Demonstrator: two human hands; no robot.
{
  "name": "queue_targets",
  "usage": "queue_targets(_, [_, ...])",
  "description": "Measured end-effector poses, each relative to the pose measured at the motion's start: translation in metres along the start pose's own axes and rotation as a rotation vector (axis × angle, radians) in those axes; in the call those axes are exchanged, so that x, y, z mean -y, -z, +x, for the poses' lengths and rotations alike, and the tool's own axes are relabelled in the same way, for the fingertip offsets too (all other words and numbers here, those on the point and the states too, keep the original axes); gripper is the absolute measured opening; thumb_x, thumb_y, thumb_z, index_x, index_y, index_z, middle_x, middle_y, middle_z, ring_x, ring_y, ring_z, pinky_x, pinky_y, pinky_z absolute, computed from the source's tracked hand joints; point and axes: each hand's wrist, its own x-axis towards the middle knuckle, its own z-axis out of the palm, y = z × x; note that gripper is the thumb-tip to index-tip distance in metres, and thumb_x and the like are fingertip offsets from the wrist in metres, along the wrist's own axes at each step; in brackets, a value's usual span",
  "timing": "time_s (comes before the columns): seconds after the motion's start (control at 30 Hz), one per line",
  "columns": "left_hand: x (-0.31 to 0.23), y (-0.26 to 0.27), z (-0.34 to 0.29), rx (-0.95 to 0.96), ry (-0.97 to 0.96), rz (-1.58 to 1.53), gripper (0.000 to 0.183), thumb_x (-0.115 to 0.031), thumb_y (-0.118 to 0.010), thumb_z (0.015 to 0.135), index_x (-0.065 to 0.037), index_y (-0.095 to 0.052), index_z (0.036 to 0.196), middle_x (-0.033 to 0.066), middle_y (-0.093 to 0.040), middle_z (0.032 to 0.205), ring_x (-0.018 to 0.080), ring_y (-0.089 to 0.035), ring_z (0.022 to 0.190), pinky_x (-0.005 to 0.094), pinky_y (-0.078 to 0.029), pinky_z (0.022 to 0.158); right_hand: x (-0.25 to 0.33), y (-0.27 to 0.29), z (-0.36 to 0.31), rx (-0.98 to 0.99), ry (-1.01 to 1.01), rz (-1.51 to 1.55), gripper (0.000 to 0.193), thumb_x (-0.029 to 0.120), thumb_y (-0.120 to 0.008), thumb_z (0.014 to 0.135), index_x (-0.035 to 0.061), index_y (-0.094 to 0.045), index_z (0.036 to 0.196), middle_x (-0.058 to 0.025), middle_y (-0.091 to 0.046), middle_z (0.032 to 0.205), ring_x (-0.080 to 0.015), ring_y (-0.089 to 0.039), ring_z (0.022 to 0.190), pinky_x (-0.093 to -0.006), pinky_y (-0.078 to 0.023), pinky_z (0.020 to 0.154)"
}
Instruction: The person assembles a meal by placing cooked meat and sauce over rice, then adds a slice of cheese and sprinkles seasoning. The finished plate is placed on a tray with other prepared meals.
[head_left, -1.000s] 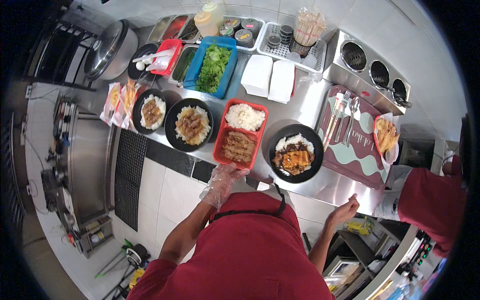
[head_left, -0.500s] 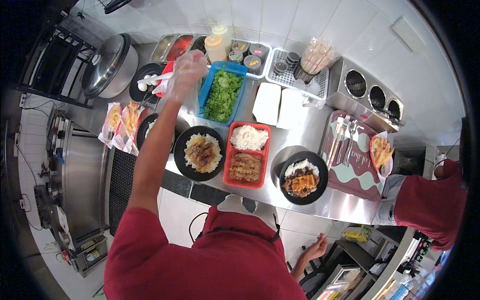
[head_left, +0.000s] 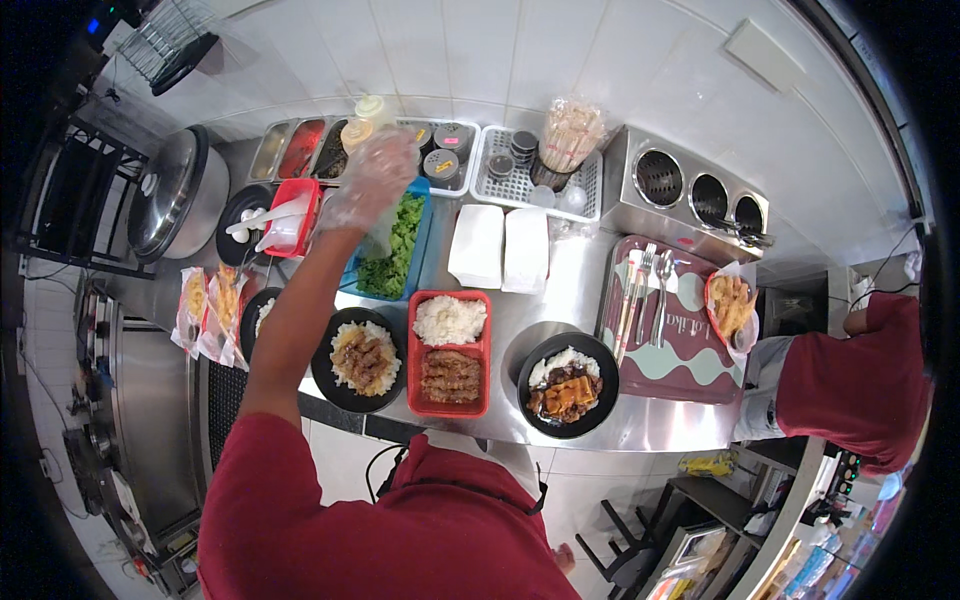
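Observation:
My left hand (head_left: 372, 178), in a clear plastic glove, reaches over the far left part of a blue bin (head_left: 427, 225) of chopped green leaves. It is close in front of the squeeze bottles (head_left: 368, 112). Its fingers are smeared, so whether they hold anything is unclear. My right hand (head_left: 565, 558) hangs low beside my body, mostly hidden by my shirt. Nearest me on the counter are a black bowl of rice and meat (head_left: 363, 362), a red two-part box with rice and sliced meat (head_left: 450, 375), and a black bowl of rice with saucy topping (head_left: 568, 388).
A red container with white scoops (head_left: 290, 222) is left of the bin. White napkin stacks (head_left: 500, 250) lie mid-counter. Farther right are a tray with cutlery (head_left: 655, 335), fries (head_left: 732, 305) and a steel utensil holder (head_left: 690, 180). A co-worker (head_left: 850, 385) stands at the right.
My left hand has moved right, from beside the blue bin to over its far left part. My right hand has dropped closer to my body. The view has shifted.

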Motion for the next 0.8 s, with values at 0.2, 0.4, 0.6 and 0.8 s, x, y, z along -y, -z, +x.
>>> queue_targets(0.2, [0.081, -0.088, 0.059, 0.446, -0.315, 0.666, 0.028, -0.010, -0.050, 0.088, 0.012, -0.064, 0.099, 0.0249, -0.065, 0.099, 0.0382, -0.067, 0.090, 0.0463, -0.056, 0.077, 0.072, -0.034, -0.031, 0.425, -0.052, -0.145, 0.033, 0.024, -0.055, 0.096, 0.0036, -0.062, 0.121, -0.0115, -0.066, 0.118, -0.0265, -0.065, 0.098, -0.0360, -0.051, 0.071])
queue_targets(0.4, [0.022, -0.063, 0.098, 0.694, -0.125, 0.135, 0.049, -0.036, -0.054, 0.093, 0.006, -0.063, 0.116, 0.0292, -0.062, 0.117, 0.0445, -0.059, 0.118, 0.0506, -0.048, 0.098, 0.098, -0.048, -0.053, 0.325, 0.026, 0.014, 0.026, 0.020, -0.053, 0.098, 0.0050, -0.062, 0.117, -0.0099, -0.066, 0.115, -0.0254, -0.065, 0.097, -0.0366, -0.051, 0.071])
queue_targets(0.6, [0.000, -0.066, 0.110, 0.893, 0.228, 0.209, 0.056, -0.040, -0.055, 0.090, -0.005, -0.057, 0.134, 0.0188, -0.053, 0.143, 0.0371, -0.050, 0.133, 0.0501, -0.041, 0.109, 0.090, -0.052, -0.058, 0.339, 0.032, -0.069, 0.025, 0.021, -0.054, 0.099, 0.0049, -0.064, 0.115, -0.0069, -0.068, 0.108, -0.0190, -0.068, 0.084, -0.0295, -0.051, 0.063])
queue_targets(0.8, [0.038, -0.112, 0.078, 0.383, 0.163, 0.480, 0.060, -0.053, -0.048, 0.092, -0.011, -0.056, 0.134, 0.0156, -0.050, 0.143, 0.0363, -0.048, 0.132, 0.0517, -0.036, 0.110, 0.187, -0.076, -0.085, -0.022, 0.785, -0.413, 0.026, 0.018, -0.056, 0.101, -0.0031, -0.067, 0.110, -0.0160, -0.072, 0.098, -0.0272, -0.068, 0.091, -0.0368, -0.053, 0.081])
